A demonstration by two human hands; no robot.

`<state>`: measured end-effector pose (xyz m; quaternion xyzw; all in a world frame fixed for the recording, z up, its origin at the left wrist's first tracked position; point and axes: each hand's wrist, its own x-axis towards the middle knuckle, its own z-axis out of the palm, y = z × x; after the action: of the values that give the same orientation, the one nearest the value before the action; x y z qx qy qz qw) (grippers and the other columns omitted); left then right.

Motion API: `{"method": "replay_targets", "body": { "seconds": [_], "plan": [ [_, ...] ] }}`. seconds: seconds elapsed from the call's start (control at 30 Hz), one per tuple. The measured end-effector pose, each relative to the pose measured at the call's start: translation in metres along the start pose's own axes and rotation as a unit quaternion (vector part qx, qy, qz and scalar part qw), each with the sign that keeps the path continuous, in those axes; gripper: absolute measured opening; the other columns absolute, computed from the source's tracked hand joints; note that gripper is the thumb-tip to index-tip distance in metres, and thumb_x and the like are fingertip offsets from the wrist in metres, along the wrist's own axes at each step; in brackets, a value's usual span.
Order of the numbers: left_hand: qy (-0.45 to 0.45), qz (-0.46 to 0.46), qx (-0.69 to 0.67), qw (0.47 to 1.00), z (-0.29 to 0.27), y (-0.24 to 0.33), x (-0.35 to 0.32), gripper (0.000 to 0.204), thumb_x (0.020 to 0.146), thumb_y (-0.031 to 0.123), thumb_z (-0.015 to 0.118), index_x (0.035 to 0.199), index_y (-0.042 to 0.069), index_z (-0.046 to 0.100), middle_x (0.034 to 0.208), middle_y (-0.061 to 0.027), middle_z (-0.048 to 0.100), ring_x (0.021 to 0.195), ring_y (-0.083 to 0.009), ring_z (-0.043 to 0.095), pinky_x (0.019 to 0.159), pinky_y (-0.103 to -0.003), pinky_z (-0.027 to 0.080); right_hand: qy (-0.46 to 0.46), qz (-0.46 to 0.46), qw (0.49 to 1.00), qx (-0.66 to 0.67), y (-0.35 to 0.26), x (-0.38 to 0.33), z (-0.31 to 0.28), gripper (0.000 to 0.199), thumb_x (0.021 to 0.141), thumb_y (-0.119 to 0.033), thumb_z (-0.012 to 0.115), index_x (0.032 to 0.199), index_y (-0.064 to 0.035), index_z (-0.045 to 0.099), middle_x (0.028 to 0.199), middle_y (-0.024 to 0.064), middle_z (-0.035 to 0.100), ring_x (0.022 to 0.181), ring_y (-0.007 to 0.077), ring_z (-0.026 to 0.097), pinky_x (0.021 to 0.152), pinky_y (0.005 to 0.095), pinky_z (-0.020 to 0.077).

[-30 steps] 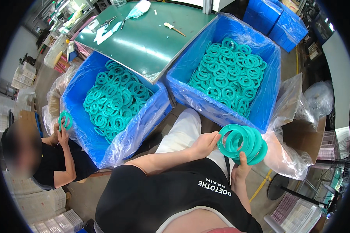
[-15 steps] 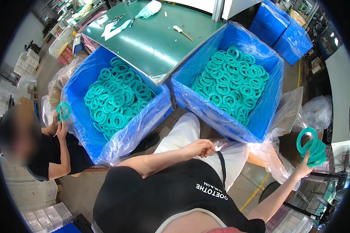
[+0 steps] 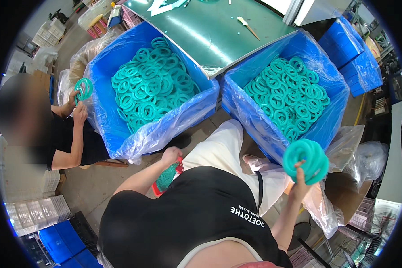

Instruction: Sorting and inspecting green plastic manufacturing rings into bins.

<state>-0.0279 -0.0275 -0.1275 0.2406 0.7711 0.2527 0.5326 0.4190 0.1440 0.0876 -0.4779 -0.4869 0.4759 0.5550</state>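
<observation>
My right hand grips a stack of flat teal rings, held up in front of the near corner of the right blue bin. Several more teal rings fill that bin, which is lined with clear plastic. My left hand is closed beside my left thigh, close to a red container with teal bits in it; what its fingers hold, if anything, is hidden. To the left, another plastic-lined blue bin holds a heap of the same teal rings.
A co-worker's hands hold teal rings beside the left bin. Behind the bins stands a green-topped table with a white-handled tool on it. Stacked blue crates stand at the far right, and clear plastic bags lie below them.
My right hand has brought the rings inward from the far right toward the right bin. My left hand has moved left from above my lap to beside the red container. The view has shifted.
</observation>
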Motion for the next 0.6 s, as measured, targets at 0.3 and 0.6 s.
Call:
{"method": "replay_targets", "body": {
  "seconds": [0.3, 0.6],
  "plan": [
    [-0.023, 0.004, 0.315, 0.949, -0.008, 0.03, -0.041, 0.039, 0.08, 0.022, 0.062, 0.115, 0.006, 0.058, 0.106, -0.0153, 0.062, 0.098, -0.0257, 0.059, 0.083, -0.035, 0.046, -0.098, 0.132, 0.983, 0.082, 0.008, -0.022, 0.076, 0.038, 0.077, -0.011, 0.068, 0.11, -0.0008, 0.053, 0.092, 0.0084, 0.062, 0.084, 0.018, 0.06, 0.079, 0.0316, 0.0473],
    [-0.241, 0.232, -0.178, 0.925, 0.072, 0.238, -0.1, 0.029, 0.096, 0.022, 0.048, 0.116, 0.004, 0.056, 0.094, -0.0035, 0.062, 0.079, -0.0081, 0.056, 0.066, -0.02, 0.044, -0.153, 0.215, 0.934, 0.242, 0.017, -0.034, 0.09, 0.04, 0.081, -0.022, 0.067, 0.112, -0.0022, 0.052, 0.093, 0.008, 0.061, 0.085, 0.0168, 0.059, 0.079, 0.0288, 0.0474]
  ]
}}
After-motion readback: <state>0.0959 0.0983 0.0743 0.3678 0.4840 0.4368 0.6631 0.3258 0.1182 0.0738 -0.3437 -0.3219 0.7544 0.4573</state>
